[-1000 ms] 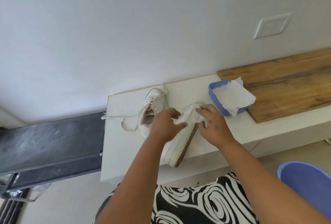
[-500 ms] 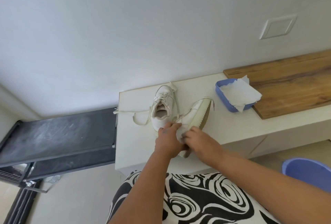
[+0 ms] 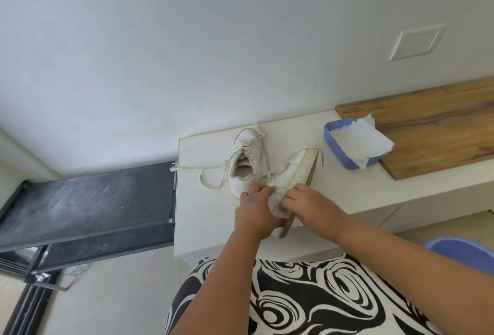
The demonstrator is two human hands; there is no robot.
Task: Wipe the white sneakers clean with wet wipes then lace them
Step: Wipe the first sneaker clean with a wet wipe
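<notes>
Surface: white counter (image 3: 213,227), both sneakers on it
Sneaker 1: upright sneaker (image 3: 244,158), opening facing the camera, toe toward the wall; its loose lace (image 3: 199,167) trails left to the counter edge
Sneaker 2: tipped sneaker (image 3: 294,171) just right of the first, lying on its side with the tan sole facing right; heel end hidden under the hands
Left hand: left hand (image 3: 254,209) fingers curled on the heel end of the tipped sneaker, gripping it
Right hand: right hand (image 3: 307,207) fingers curled over a wipe (image 3: 278,201), pressing it on the tipped sneaker's side near the heel
Wipe: crumpled, white, between the two hands, touching the shoe
Wipe supply: blue tub (image 3: 331,136) holding white wipes, at the near left corner of the wooden board (image 3: 441,126), well right of the shoes
Other: blue bucket (image 3: 465,251) at lower right; dark shelf (image 3: 85,201) left of the counter; wall plate (image 3: 417,41) above
</notes>
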